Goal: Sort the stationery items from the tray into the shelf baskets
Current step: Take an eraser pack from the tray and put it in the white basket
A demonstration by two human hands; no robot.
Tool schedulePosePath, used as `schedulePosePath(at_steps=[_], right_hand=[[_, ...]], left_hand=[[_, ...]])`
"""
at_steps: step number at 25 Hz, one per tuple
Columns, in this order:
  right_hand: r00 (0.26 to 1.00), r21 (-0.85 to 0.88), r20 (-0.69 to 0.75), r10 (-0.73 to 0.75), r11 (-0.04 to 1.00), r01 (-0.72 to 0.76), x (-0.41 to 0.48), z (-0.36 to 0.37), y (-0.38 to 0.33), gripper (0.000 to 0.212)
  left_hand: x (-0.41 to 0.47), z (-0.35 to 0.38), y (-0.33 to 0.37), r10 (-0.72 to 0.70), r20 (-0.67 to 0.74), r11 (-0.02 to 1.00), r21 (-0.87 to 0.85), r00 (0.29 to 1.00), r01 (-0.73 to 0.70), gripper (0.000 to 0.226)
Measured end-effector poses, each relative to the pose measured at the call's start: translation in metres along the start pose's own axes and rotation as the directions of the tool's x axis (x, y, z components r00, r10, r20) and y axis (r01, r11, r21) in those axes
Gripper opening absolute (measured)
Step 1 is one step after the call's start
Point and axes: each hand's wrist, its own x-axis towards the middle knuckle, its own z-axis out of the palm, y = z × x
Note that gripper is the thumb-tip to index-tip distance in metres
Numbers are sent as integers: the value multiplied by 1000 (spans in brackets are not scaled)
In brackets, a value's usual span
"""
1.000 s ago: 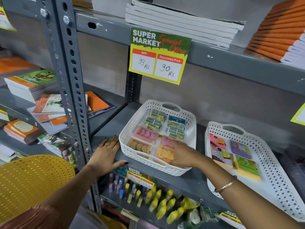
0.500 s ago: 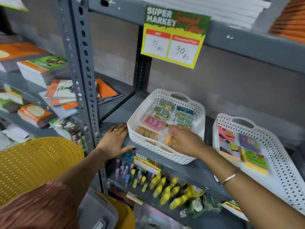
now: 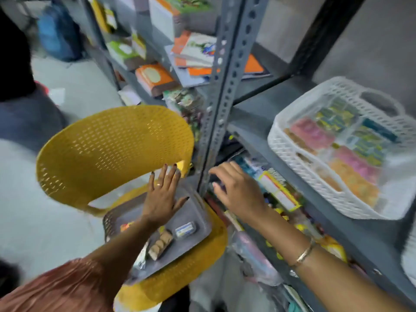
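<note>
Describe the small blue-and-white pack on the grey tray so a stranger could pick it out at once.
Find the yellow chair beside the shelf upright; a grey tray sits on its seat. The small blue-and-white pack lies near the tray's right edge, beside a row of tan, biscuit-like pieces. It is the only blue-and-white item there.

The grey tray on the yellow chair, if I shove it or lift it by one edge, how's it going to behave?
The grey tray looks like thin, shallow plastic, so probably light and a bit flexible. It overhangs the yellow chair seat at an angle, so a shove might tip it off. The loose packets inside would likely slide if it's lifted by one edge.
</note>
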Motion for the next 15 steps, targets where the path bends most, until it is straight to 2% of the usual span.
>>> schedulePosePath(at_steps=[3, 7, 10, 13, 15], right_hand=[[949, 62, 291, -123, 992, 109, -8, 92, -7, 25], [783, 164, 585, -209, 977, 138, -23, 182, -20, 24], [676, 205, 691, -255, 966, 155, -34, 234, -28, 35], [573, 208, 759, -310, 949, 238, -49, 281, -34, 52], [553, 197, 776, -303, 950, 244, -55, 303, -36, 60]], left_hand=[[-81, 39, -32, -146, 148, 989, 20, 978, 145, 80], [-157, 82, -49, -234, 293, 972, 47, 927, 231, 80], [-193, 118, -44, -212, 379, 975, 18, 901, 222, 85], [-207, 145, -40, -175, 416, 981, -3, 892, 194, 82], [-209, 154, -41, -195, 434, 978, 12, 880, 210, 85]])
